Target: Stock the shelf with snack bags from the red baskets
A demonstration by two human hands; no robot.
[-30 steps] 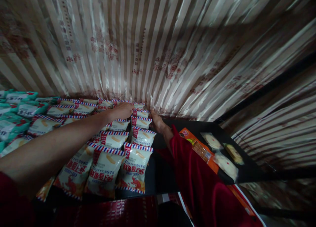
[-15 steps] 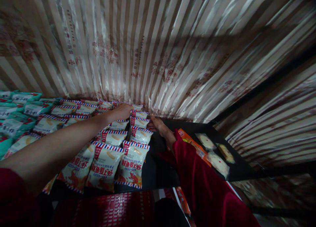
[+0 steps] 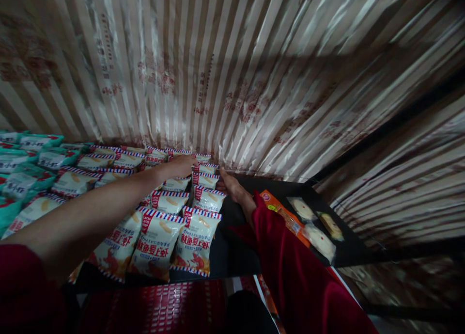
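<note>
Rows of white snack bags [image 3: 198, 239] with red-and-blue striped edges stand on a black shelf [image 3: 238, 249]. Over the far end of the rightmost columns reaches my left hand [image 3: 182, 165], its fingertips at the top of a small back bag [image 3: 206, 169]. How far those fingers are closed is hard to make out. My right hand [image 3: 234, 187] is open, with fingers stretched out along the right side of the same column. It touches or nearly touches the bags there, and its lower fingers are partly hidden.
Teal snack bags [image 3: 25, 181] fill the left end. To the right lie an orange packet [image 3: 285, 215], round pale wrapped items [image 3: 319, 240] and a yellowish wrapped bar [image 3: 330, 226]. A striped, crinkled sheet [image 3: 218, 72] rises behind the shelf. Below the front edge is a red basket [image 3: 174, 305].
Both hands stay at nearly the same places by the back bags. My right wrist and sleeve have shifted slightly left, and the view has moved a little.
</note>
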